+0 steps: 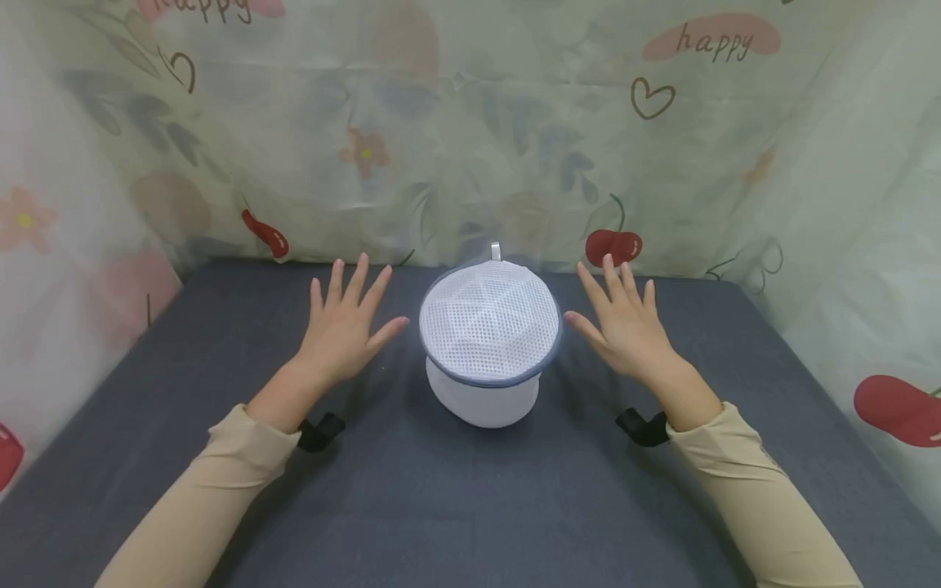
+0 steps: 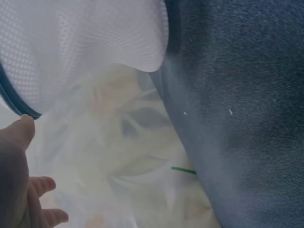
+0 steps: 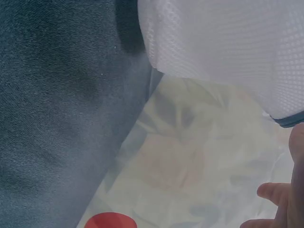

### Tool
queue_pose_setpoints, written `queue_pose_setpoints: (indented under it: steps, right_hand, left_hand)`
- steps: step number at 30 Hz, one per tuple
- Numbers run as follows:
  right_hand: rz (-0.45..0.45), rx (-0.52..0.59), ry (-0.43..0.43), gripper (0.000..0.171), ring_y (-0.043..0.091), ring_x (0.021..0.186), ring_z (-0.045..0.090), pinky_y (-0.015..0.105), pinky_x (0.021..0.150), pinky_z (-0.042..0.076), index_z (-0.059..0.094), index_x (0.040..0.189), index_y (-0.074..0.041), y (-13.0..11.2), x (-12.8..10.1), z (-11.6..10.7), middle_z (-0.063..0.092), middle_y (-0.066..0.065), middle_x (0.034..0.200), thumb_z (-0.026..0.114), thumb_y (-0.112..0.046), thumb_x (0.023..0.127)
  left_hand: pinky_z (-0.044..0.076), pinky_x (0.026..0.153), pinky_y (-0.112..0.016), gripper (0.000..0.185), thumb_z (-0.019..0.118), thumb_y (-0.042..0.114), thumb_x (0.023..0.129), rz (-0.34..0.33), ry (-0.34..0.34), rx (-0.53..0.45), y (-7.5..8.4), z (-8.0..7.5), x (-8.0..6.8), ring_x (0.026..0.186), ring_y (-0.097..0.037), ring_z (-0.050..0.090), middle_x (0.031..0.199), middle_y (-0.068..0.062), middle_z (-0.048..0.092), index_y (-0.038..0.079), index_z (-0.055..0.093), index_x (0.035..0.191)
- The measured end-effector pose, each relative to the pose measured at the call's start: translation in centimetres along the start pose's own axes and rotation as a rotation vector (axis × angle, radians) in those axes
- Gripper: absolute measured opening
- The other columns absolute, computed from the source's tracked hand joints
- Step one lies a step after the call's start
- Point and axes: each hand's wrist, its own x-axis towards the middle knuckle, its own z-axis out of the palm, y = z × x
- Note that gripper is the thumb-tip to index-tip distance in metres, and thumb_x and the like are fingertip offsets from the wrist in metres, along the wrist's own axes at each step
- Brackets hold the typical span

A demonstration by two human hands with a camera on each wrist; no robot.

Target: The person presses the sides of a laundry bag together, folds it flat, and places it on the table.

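Note:
A round white mesh laundry bag point(image 1: 488, 322) with a dark blue trimmed rim stands upright in the middle of the dark table. A small pale tab point(image 1: 496, 251) sticks up at its back edge. To its left is my left hand point(image 1: 341, 331), fingers spread and straight, holding nothing. On the other side my right hand point(image 1: 625, 327) is spread the same way, its thumb tip close to the rim. Both wrist views show the bag's mesh wall point(image 2: 109, 33) and part of its blue rim point(image 3: 289, 119) near each thumb; whether the thumbs touch it I cannot tell.
Dark grey cloth point(image 1: 470, 506) covers the table. Behind it and at both sides hangs a pale printed curtain point(image 1: 470, 131) with cherries, flowers and lettering. A black strap point(image 1: 321, 431) sits at the left wrist, another black strap point(image 1: 643, 427) at the right.

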Motion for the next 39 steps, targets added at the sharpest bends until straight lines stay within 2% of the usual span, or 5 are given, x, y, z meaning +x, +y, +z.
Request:
queue_pose_setpoints:
  steps: [7, 17, 21, 25, 39]
  right_hand:
    - [-0.024, 0.088, 0.057, 0.071, 0.041, 0.145, 0.003, 0.065, 0.111, 0.004, 0.019, 0.15, -0.015, -0.4, -0.2, -1.1, 0.009, 0.02, 0.157, 0.041, -0.053, 0.094]
    - [-0.22, 0.524, 0.278, 0.047, 0.032, 0.133, 0.038, 0.054, 0.108, 0.029, 0.039, 0.14, -0.007, -1.6, -0.8, -2.0, 0.041, 0.015, 0.143, 0.046, -0.027, 0.098]
    - [-0.286, 0.645, 0.293, 0.042, 0.03, 0.128, 0.043, 0.053, 0.107, 0.032, 0.044, 0.136, -0.003, -2.4, -0.9, -1.7, 0.047, 0.016, 0.137, 0.05, -0.011, 0.094]
    - [-0.32, 0.687, 0.249, 0.045, 0.03, 0.131, 0.041, 0.054, 0.109, 0.03, 0.043, 0.136, -0.003, -2.9, -1.0, -1.1, 0.045, 0.016, 0.139, 0.052, -0.008, 0.092]
    - [-0.375, 0.658, 0.164, 0.056, 0.028, 0.141, 0.028, 0.056, 0.112, 0.022, 0.037, 0.142, -0.008, -3.7, -1.0, 0.2, 0.034, 0.012, 0.15, 0.056, -0.009, 0.09]
  left_hand:
    - [0.003, 0.111, -0.064, 0.073, 0.041, 0.056, 0.094, 0.03, 0.048, -0.053, 0.5, -0.7, -0.1, 0.145, -0.041, -0.003, 0.159, -0.014, 0.002, 0.02, 0.014, 0.151]
    - [0.013, 0.114, -0.058, 0.058, 0.045, 0.042, 0.097, 0.156, 0.196, -0.41, 1.7, -2.3, -0.7, 0.145, -0.034, 0.015, 0.155, -0.013, 0.023, 0.016, 0.029, 0.147]
    - [0.019, 0.113, -0.056, 0.056, 0.046, 0.037, 0.097, 0.215, 0.177, -0.522, 2.1, -2.5, -0.7, 0.144, -0.029, 0.019, 0.155, -0.009, 0.024, 0.017, 0.029, 0.147]
    - [0.021, 0.111, -0.057, 0.055, 0.047, 0.035, 0.097, 0.27, 0.129, -0.564, 2.6, -2.1, -0.8, 0.144, -0.027, 0.02, 0.155, -0.006, 0.021, 0.02, 0.028, 0.147]
    - [0.021, 0.112, -0.056, 0.056, 0.048, 0.033, 0.096, 0.368, 0.005, -0.58, 3.6, -0.7, -0.6, 0.145, -0.024, 0.016, 0.157, -0.002, 0.016, 0.024, 0.027, 0.148]
